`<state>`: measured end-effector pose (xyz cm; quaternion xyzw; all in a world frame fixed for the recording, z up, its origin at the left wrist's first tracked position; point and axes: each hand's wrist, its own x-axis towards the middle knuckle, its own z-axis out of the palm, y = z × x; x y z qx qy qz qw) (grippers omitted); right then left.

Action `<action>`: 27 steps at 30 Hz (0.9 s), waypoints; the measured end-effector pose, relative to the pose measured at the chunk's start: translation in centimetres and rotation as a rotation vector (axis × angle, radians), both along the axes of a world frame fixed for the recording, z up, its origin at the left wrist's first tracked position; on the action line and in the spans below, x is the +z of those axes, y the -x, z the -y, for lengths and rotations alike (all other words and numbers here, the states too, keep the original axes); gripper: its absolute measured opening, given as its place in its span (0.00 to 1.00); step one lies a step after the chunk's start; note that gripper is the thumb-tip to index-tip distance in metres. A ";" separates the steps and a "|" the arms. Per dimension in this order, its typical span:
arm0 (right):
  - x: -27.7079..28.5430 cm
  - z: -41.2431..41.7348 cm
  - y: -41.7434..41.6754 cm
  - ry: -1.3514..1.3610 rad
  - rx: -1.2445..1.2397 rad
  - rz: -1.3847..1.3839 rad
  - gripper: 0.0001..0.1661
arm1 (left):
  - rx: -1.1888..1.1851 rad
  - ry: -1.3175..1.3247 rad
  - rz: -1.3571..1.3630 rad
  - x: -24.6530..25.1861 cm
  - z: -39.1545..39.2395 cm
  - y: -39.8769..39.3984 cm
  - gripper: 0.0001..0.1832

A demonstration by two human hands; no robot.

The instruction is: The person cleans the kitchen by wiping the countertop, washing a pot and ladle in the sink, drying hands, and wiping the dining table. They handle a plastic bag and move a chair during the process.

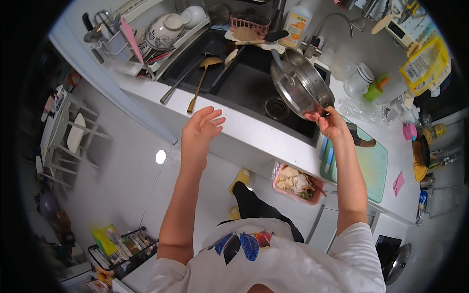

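Note:
My right hand [332,125] grips the rim of a stainless steel pot [298,89]. The pot is tilted over the right side of the black double sink [247,82], beside the drain [276,109]. A grey handle [279,61] shows at its upper left. In front of the counter edge my left hand [202,128] is raised with nothing in it, fingers spread. Beyond that hand, a brass-coloured ladle [205,75] and a metal spatula [183,81] lean across the sink's left basin, their handles on the white counter [253,130].
A green cutting board [370,164] bears a cleaver [361,139] on the right. Below the counter edge stands a pink waste bin [298,186]. A dish rack with bowls [165,31] is at the left, and an orange-labelled bottle [296,25] stands behind the sink.

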<state>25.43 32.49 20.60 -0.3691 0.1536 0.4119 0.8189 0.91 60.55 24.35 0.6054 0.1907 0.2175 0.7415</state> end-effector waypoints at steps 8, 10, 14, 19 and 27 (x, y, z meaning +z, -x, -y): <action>-7.0 -6.3 -5.6 0.286 0.019 0.019 0.21 | -0.100 -0.119 -0.175 -3.1 -6.8 -14.3 0.21; -8.3 -8.0 -6.5 0.334 0.082 0.010 0.21 | -0.088 -0.268 -0.264 -5.5 -7.8 -17.9 0.21; -12.1 -10.3 -8.0 0.419 0.182 -0.070 0.22 | -0.205 -0.874 -0.455 -10.1 -8.9 -22.3 0.24; -16.6 -11.5 -8.6 0.451 0.197 -0.096 0.21 | -0.480 -1.153 -0.553 -12.5 -7.9 -24.8 0.24; -18.4 -12.2 -8.4 0.516 0.225 -0.034 0.19 | -0.981 -1.157 -0.786 -15.5 -7.6 -27.8 0.21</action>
